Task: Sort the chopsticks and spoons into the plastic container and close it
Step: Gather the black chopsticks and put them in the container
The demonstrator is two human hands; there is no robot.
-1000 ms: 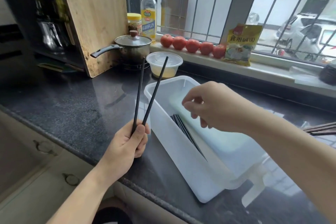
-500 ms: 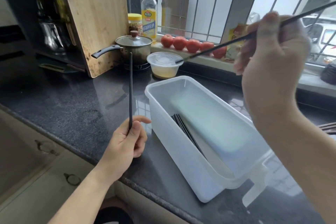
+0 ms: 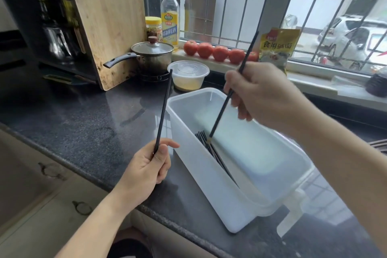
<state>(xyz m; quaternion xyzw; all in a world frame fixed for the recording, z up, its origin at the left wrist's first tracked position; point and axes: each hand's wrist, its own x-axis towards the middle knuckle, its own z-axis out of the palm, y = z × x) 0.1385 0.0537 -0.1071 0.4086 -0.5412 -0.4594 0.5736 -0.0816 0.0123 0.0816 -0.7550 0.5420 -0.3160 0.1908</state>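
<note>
Currently, you are lowering one black chopstick (image 3: 222, 111) into the translucent plastic container (image 3: 211, 190); its long axis is running steeply from upper right down to lower left, tip touching or just above the bundle of black chopsticks (image 3: 211, 151) already lying along the container floor.

- Right hand (image 3: 266, 96): you are pinching that chopstick near its middle, fingers curled round it, above the container's far half. This hand is the nearer one to the opening.
- Bundle: lying lengthwise, parallel to the container's long walls, close to the left wall.
- Second chopstick (image 3: 163, 111): you are holding it near-upright in your left hand (image 3: 146, 172), gripped at its lower end, just outside the container's left wall, over the dark stone counter (image 3: 83, 123).
- Judgement: the coming move is turning on tilting the held stick flat to match the bundle's axis before release.
- No spoons are showing in the container.
- Lid: a translucent flap (image 3: 291, 213) is hanging at the near right corner; I cannot tell whether it is the lid.
- Beyond: a round tub (image 3: 188, 77), a lidded saucepan (image 3: 152, 56), tomatoes (image 3: 219, 52) on the sill.
</note>
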